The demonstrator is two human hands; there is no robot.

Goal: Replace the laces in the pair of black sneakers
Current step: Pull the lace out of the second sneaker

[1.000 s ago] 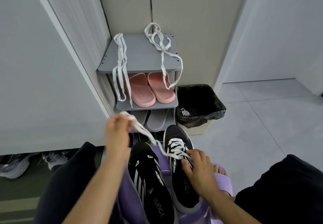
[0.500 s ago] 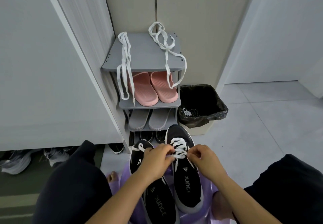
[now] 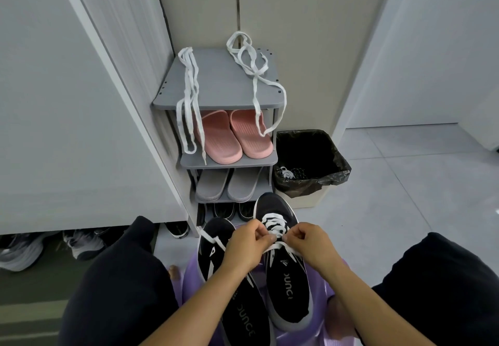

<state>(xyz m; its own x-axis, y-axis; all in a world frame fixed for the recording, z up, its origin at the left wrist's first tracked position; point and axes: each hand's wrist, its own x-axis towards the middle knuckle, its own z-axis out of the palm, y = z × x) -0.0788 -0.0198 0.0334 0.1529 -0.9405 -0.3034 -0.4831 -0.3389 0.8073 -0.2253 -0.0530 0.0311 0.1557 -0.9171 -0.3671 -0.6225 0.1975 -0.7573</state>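
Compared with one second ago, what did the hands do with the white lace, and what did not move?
The left hand came down from its raised pull, up and leftward, to the laced sneaker, where it now pinches the white lace beside the right hand, which stayed on that sneaker. The other sneaker and the two loose laces on the grey rack stayed put.

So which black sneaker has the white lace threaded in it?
The right sneaker, nearer the bin: white lace crisscrosses its front, pinched by left hand and right hand. The left sneaker shows none threaded.
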